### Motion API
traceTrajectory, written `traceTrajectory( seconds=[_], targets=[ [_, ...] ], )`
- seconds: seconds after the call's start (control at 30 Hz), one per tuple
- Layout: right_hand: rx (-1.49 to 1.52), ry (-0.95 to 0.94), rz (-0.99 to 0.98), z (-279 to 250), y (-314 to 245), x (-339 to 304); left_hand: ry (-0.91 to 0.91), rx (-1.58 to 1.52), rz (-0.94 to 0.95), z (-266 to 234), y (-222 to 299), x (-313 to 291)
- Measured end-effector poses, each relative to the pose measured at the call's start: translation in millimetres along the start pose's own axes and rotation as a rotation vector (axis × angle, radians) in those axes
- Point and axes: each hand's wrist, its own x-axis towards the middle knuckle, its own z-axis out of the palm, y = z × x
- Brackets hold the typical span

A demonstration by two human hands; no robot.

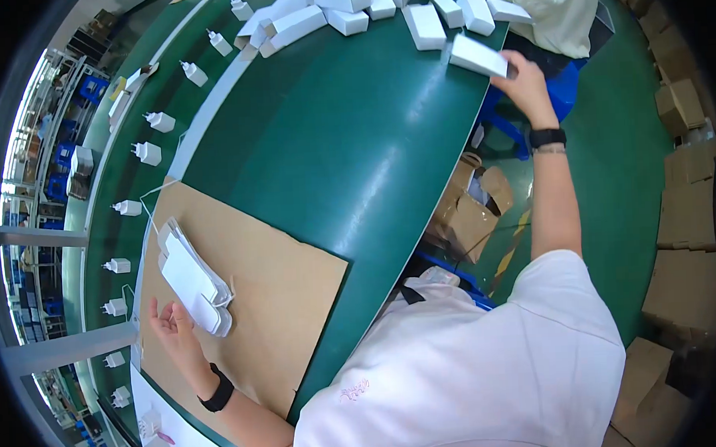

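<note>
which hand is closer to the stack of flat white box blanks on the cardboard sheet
Left. The left hand lies open beside the stack of flat white box blanks, at its near end. The right hand is far across the green table, gripping a white box.

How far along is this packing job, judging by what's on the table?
Done: a heap of closed white boxes lies at the far end of the green table. In hand: the right hand grips one white box at the table edge; the left hand rests beside a stack of flat white cartons. Left: white chargers line the conveyor, unboxed.
</note>
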Motion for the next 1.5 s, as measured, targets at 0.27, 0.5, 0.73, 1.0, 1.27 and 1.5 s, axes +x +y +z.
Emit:
traceTrajectory(
  seconds=[0.27, 0.5, 0.73, 1.0, 1.27, 1.5],
  targets=[
    [-0.135, 0.494, -0.463, 10.0, -62.5, 115.6, 0.014, 0.201, -0.028, -6.8, 8.0, 0.5],
    [0.384, 0.016, -0.149, -9.9, -139.8, 52.7, 0.033, 0.549, -0.035, 19.0, 2.0, 16.5],
    [0.267, -0.109, -0.353, 1.6, -165.7, -7.5, -0.038, 0.373, -0.136, -21.5, -17.4, 36.4],
    [0.813, -0.533, -0.806, 79.6, -365.1, -64.6, 0.009, -0.322, 0.126, -8.0, 22.4, -4.5],
    [1.03, -0.901, -0.968, 142.4, -484.0, -155.5, 0.183, -0.175, 0.317, -26.2, -0.6, -41.9],
    [1.095, -1.172, -0.99, 187.2, -495.7, -167.0, 0.087, -0.374, 0.406, -39.3, -40.6, -29.3]
  ],
)
